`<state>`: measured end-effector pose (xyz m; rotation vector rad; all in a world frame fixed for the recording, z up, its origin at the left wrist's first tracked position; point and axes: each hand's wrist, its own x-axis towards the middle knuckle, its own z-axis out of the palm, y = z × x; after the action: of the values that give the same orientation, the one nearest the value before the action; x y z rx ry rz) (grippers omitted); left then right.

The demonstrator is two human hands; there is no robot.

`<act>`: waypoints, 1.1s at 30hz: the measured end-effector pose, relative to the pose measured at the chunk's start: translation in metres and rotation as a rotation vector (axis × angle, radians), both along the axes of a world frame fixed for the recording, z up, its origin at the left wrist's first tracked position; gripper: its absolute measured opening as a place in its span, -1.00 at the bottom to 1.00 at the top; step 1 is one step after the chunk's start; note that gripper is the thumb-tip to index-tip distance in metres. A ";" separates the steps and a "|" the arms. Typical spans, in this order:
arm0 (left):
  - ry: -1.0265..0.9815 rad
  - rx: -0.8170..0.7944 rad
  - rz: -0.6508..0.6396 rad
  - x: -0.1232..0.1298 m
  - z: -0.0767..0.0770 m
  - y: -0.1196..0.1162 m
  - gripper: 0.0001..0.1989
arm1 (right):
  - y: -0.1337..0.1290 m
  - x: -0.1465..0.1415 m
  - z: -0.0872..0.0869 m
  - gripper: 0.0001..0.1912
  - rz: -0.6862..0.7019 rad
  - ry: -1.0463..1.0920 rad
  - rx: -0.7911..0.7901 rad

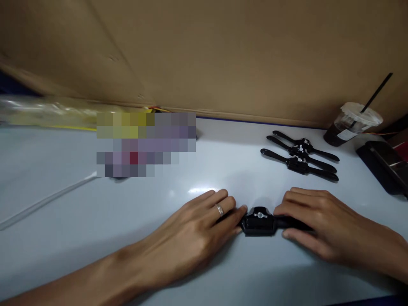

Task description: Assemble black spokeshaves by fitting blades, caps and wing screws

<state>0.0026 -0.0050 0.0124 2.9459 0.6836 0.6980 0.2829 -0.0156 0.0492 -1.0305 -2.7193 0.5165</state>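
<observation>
A black spokeshave (259, 224) lies low over the white table in front of me, its middle body with a silvery screw facing up. My left hand (200, 229), with a ring on one finger, is closed around its left handle, which the fingers hide. On the other side my right hand (315, 221) grips the right handle between thumb and fingers; part of that handle shows under the palm. Beyond my right hand, three more black spokeshaves, the nearest one (298, 165) among them, rest side by side on the table.
A lidded plastic cup (347, 123) with a dark drink and straw stands at the back right. Near it is a black box-like object (382, 165). A brown cardboard wall (223, 55) rises behind the white table (79, 212). A white cable (47, 197) runs left from a pixelated area.
</observation>
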 end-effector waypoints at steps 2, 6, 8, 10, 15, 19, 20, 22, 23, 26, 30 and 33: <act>-0.018 -0.034 0.011 -0.001 -0.001 0.000 -0.78 | 0.004 0.006 0.005 -0.85 -0.054 0.040 0.051; -0.040 -0.106 0.023 -0.002 -0.003 0.001 -0.74 | 0.019 0.019 0.001 -0.82 -0.277 0.107 0.355; -0.049 -0.143 0.029 -0.002 -0.004 0.001 -0.73 | 0.024 0.021 -0.002 -0.83 -0.339 0.135 0.403; -0.056 -0.162 0.034 -0.002 -0.007 0.001 -0.71 | 0.022 0.017 -0.004 -0.84 -0.289 0.134 0.377; -0.081 -0.146 0.045 -0.001 -0.010 0.003 -0.70 | -0.002 -0.006 -0.005 -0.71 -0.037 -0.138 0.201; -0.090 -0.087 0.061 -0.003 -0.009 0.007 -0.68 | -0.008 -0.009 0.000 -0.83 -0.085 -0.281 0.128; -0.109 -0.063 0.080 -0.004 -0.009 0.008 -0.66 | -0.007 -0.005 0.003 -0.86 -0.119 -0.312 0.125; -0.158 -0.024 0.147 -0.004 -0.010 0.008 -0.62 | 0.000 0.006 0.009 -0.87 -0.197 -0.368 0.130; -0.180 -0.013 0.185 -0.004 -0.010 0.007 -0.61 | 0.006 0.014 0.012 -0.86 -0.240 -0.384 0.140; -0.208 -0.017 0.251 -0.002 -0.012 0.004 -0.64 | 0.029 0.043 0.014 -0.73 -0.409 -0.351 0.194; -0.200 -0.053 0.214 -0.001 -0.013 0.001 -0.66 | 0.063 0.082 0.001 -0.79 -0.698 -0.330 0.332; -0.180 -0.059 0.159 -0.001 -0.015 0.002 -0.65 | 0.080 0.098 -0.013 -0.76 -0.751 -0.352 0.330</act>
<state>0.0014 -0.0028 -0.0023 2.7540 0.9099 0.9250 0.3812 0.0644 0.0359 -2.0151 -2.2711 -0.2519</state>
